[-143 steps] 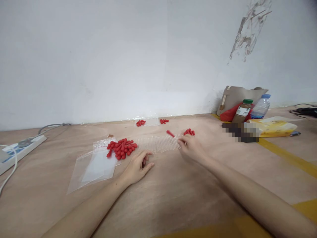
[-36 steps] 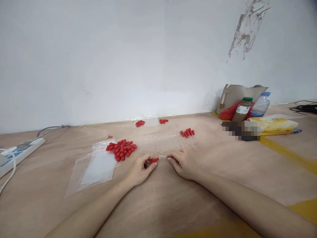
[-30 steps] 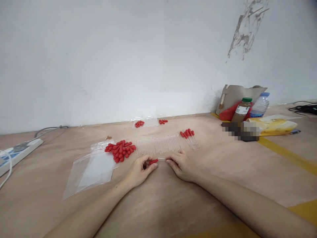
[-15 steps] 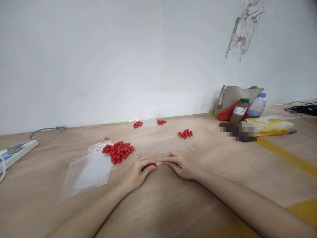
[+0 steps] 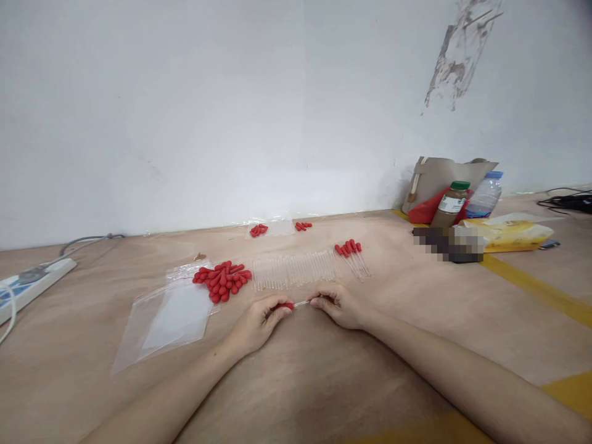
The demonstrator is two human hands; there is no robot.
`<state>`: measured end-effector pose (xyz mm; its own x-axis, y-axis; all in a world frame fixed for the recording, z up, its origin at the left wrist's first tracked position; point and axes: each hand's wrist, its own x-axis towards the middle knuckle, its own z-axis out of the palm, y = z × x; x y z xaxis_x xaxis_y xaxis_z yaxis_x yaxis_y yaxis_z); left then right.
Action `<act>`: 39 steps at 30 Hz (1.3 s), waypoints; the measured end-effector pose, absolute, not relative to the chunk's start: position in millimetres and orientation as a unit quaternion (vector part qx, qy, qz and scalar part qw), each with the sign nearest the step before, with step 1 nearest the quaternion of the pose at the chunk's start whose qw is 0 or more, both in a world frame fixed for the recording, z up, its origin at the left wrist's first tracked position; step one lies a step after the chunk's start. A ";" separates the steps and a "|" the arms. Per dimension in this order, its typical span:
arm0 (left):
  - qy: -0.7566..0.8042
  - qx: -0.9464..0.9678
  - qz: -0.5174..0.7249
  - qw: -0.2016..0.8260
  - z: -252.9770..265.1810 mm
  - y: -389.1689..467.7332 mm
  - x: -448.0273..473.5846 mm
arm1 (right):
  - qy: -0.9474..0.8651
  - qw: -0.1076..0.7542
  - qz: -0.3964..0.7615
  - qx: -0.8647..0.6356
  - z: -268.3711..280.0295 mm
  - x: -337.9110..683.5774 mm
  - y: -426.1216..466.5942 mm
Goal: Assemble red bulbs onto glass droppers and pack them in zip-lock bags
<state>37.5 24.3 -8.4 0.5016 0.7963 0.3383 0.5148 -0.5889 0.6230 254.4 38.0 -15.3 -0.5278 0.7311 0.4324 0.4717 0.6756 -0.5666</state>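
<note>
Left hand (image 5: 256,320) pinches a red rubber bulb (image 5: 285,305); right hand (image 5: 339,305) grips a thin clear glass tube (image 5: 301,303) that meets the bulb between them, low over the plywood surface (image 5: 324,382). Whether the tube is seated cannot be told. A flat clear plastic bag (image 5: 171,317) lies apparently empty, loose red bulbs (image 5: 222,280) heaped at its far edge, beside a row of clear tubes (image 5: 296,271).

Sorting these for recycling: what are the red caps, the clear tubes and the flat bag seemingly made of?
Red caps: matte, likely rubber, no glare. Clear tubes: see-through and thin, glass or hard plastic; cannot tell which. Bag: thin glossy plastic film, showing the wood beneath.
</note>
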 end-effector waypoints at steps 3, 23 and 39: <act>0.379 0.849 0.299 0.216 -5.6 22.1 37.9 | -0.860 0.328 0.184 -0.345 -14.0 253.8 39.2; 0.366 0.876 0.283 0.137 -8.1 19.0 35.9 | -0.885 0.298 -0.007 -0.357 -13.6 243.5 24.5; 0.414 0.836 0.351 0.071 -3.8 23.2 27.5 | -0.875 0.258 -0.064 -0.404 -0.4 236.5 18.9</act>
<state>27.5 23.2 -3.8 0.4093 0.7430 0.5295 0.6438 -0.6465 0.4095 236.5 18.9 -0.4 -0.5403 0.6742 0.5035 0.7398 0.6657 -0.0974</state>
